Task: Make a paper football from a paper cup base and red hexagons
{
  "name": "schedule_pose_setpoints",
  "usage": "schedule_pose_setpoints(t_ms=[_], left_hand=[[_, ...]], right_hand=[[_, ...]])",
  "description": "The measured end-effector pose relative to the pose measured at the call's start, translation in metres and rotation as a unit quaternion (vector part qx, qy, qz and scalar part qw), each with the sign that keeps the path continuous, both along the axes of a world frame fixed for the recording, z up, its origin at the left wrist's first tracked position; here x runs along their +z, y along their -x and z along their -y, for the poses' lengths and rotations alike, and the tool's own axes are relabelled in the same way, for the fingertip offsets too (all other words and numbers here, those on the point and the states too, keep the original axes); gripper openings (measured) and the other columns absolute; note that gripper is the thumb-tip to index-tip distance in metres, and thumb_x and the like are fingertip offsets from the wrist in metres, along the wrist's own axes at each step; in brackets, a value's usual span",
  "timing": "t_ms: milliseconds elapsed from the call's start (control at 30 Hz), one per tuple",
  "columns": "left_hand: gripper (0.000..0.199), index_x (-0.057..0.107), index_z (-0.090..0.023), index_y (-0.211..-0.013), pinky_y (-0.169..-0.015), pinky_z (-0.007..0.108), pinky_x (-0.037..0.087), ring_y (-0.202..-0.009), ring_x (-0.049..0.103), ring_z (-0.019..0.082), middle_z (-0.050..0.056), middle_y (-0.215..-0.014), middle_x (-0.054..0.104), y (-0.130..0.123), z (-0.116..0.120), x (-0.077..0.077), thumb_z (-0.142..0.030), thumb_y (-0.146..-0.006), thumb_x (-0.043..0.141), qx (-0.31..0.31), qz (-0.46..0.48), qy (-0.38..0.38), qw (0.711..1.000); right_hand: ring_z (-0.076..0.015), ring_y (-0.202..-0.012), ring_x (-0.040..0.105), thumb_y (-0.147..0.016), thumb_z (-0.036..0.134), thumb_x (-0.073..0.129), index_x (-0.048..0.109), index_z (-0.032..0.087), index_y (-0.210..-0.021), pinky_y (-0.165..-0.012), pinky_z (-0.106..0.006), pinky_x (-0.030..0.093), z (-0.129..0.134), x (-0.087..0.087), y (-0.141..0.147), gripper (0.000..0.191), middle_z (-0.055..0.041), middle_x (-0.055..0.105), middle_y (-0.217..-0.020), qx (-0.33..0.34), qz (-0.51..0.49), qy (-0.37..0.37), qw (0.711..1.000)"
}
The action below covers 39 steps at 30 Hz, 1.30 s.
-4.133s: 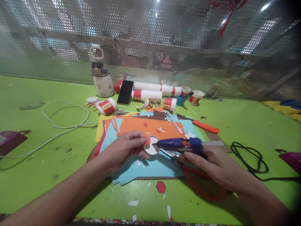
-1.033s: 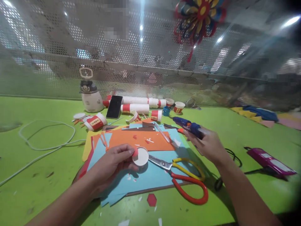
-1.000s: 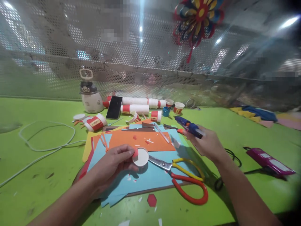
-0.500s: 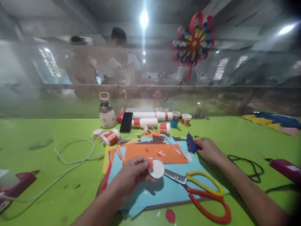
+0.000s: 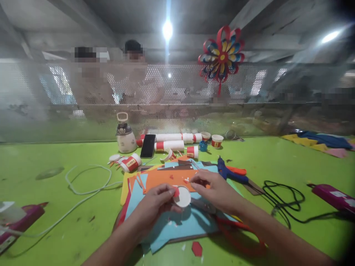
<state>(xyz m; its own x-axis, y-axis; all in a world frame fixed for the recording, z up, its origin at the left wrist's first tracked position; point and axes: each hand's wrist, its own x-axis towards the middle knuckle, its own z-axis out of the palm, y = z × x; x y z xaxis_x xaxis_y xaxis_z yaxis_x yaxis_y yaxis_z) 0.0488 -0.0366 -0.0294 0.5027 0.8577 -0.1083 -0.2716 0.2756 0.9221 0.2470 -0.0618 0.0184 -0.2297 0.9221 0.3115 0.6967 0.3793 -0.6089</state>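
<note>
My left hand [image 5: 161, 201] is closed on a small round white cup piece [image 5: 182, 196], its pale circular face turned up toward me. A bit of red paper [image 5: 176, 191] sits at its edge under my thumb. My right hand [image 5: 209, 186] is just right of the cup piece, fingers bent and slightly apart, with nothing visible in them. Below that hand lies a pair of scissors [image 5: 203, 205], its red and yellow handles partly hidden by my forearm. A blue glue gun [image 5: 231, 173] rests on the table beyond my right wrist.
Stacked coloured paper [image 5: 163, 236] lies under my hands. Behind it are a phone [image 5: 148, 146], paper cups [image 5: 217, 141], white cup stacks [image 5: 169, 145] and a bottle [image 5: 126, 140]. Cables and a purple power strip [image 5: 332, 197] lie right. A mesh screen [image 5: 177, 85] stands behind.
My right hand has let go of the glue gun and moved left toward the cup piece. The glue gun now lies on its side. My left hand keeps its hold.
</note>
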Motion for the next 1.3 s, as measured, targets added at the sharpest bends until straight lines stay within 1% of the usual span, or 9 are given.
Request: schedule_pose_setpoints(t_ms=[133, 267, 367, 467, 800, 933, 1067, 1167, 1300], left_hand=[[0.018, 0.063, -0.012, -0.073, -0.07, 0.029, 0.054, -0.068, 0.059, 0.013, 0.003, -0.075, 0.06, 0.0, -0.001, -0.001, -0.028, -0.077, 0.071, -0.005, -0.011, -0.007, 1.0], [0.018, 0.062, -0.013, -0.073, -0.073, 0.031, 0.054, -0.07, 0.057, 0.013, 0.001, -0.075, 0.057, 0.0, -0.001, -0.004, -0.029, -0.078, 0.07, -0.011, -0.017, -0.014, 1.0], [0.018, 0.063, -0.013, -0.073, -0.075, 0.032, 0.053, -0.071, 0.056, 0.013, 0.001, -0.075, 0.057, -0.001, 0.0, -0.004, -0.03, -0.08, 0.068, -0.015, -0.029, -0.034, 0.999], [0.018, 0.065, -0.013, -0.077, -0.076, 0.032, 0.053, -0.074, 0.057, 0.013, 0.002, -0.078, 0.06, -0.001, 0.001, -0.004, -0.031, -0.082, 0.066, -0.027, -0.038, -0.051, 0.998], [0.018, 0.067, -0.014, -0.079, -0.074, 0.031, 0.051, -0.072, 0.06, 0.014, 0.002, -0.079, 0.063, -0.005, 0.003, -0.005, -0.032, -0.081, 0.067, -0.044, -0.058, -0.059, 0.996], [0.018, 0.065, -0.014, -0.079, -0.071, 0.028, 0.049, -0.069, 0.062, 0.014, 0.002, -0.077, 0.064, -0.005, 0.004, -0.003, -0.032, -0.078, 0.069, -0.038, -0.077, -0.067, 0.994], [0.018, 0.061, -0.015, -0.075, -0.068, 0.028, 0.048, -0.064, 0.062, 0.013, -0.001, -0.071, 0.063, -0.004, 0.005, -0.002, -0.027, -0.072, 0.074, -0.004, -0.095, -0.08, 0.992], [0.018, 0.058, -0.016, -0.073, -0.066, 0.028, 0.048, -0.062, 0.063, 0.013, -0.002, -0.069, 0.061, -0.004, 0.004, -0.003, -0.024, -0.071, 0.073, 0.013, -0.096, -0.072, 0.993], [0.018, 0.056, -0.017, -0.077, -0.069, 0.03, 0.052, -0.064, 0.061, 0.012, -0.003, -0.073, 0.058, -0.006, 0.004, -0.002, -0.022, -0.071, 0.072, 0.031, -0.08, -0.068, 0.994]], right_hand=[[-0.0168, -0.075, 0.058, -0.086, 0.018, 0.053, 0.07, 0.015, -0.084, -0.068, -0.029, 0.044, -0.002, -0.01, 0.003, 0.017, -0.005, 0.067, -0.081, 0.001, -0.017, 0.036, 0.999], [-0.0163, -0.071, 0.056, -0.086, 0.018, 0.056, 0.071, 0.015, -0.08, -0.066, -0.028, 0.043, 0.001, -0.015, 0.009, 0.016, -0.0041, 0.064, -0.076, 0.005, -0.029, 0.049, 0.998], [-0.0149, -0.067, 0.054, -0.085, 0.018, 0.059, 0.07, 0.015, -0.076, -0.064, -0.027, 0.042, 0.002, -0.018, 0.016, 0.015, -0.0021, 0.061, -0.07, 0.006, -0.041, 0.048, 0.998], [-0.0143, -0.066, 0.053, -0.084, 0.014, 0.059, 0.07, 0.015, -0.076, -0.063, -0.026, 0.042, 0.001, -0.021, 0.019, 0.014, -0.0019, 0.061, -0.071, -0.002, -0.053, 0.048, 0.997], [-0.0134, -0.064, 0.053, -0.079, 0.006, 0.059, 0.07, 0.012, -0.071, -0.062, -0.025, 0.041, 0.003, -0.022, 0.023, 0.015, -0.0018, 0.061, -0.068, -0.014, -0.075, 0.069, 0.995], [-0.0135, -0.065, 0.054, -0.082, 0.009, 0.057, 0.069, 0.013, -0.069, -0.062, -0.025, 0.041, 0.004, -0.019, 0.019, 0.018, -0.0015, 0.062, -0.068, -0.012, -0.078, 0.083, 0.993], [-0.0143, -0.066, 0.055, -0.084, 0.015, 0.056, 0.068, 0.015, -0.07, -0.065, -0.026, 0.042, 0.004, -0.016, 0.011, 0.018, -0.0012, 0.064, -0.069, -0.01, -0.073, 0.095, 0.993], [-0.0145, -0.065, 0.055, -0.083, 0.014, 0.056, 0.068, 0.015, -0.069, -0.065, -0.027, 0.042, 0.004, -0.015, 0.008, 0.018, -0.0009, 0.064, -0.067, -0.007, -0.06, 0.099, 0.993], [-0.0147, -0.066, 0.055, -0.082, 0.012, 0.057, 0.068, 0.015, -0.069, -0.062, -0.026, 0.041, 0.003, -0.017, 0.009, 0.018, -0.0016, 0.064, -0.069, -0.001, -0.042, 0.092, 0.995]])
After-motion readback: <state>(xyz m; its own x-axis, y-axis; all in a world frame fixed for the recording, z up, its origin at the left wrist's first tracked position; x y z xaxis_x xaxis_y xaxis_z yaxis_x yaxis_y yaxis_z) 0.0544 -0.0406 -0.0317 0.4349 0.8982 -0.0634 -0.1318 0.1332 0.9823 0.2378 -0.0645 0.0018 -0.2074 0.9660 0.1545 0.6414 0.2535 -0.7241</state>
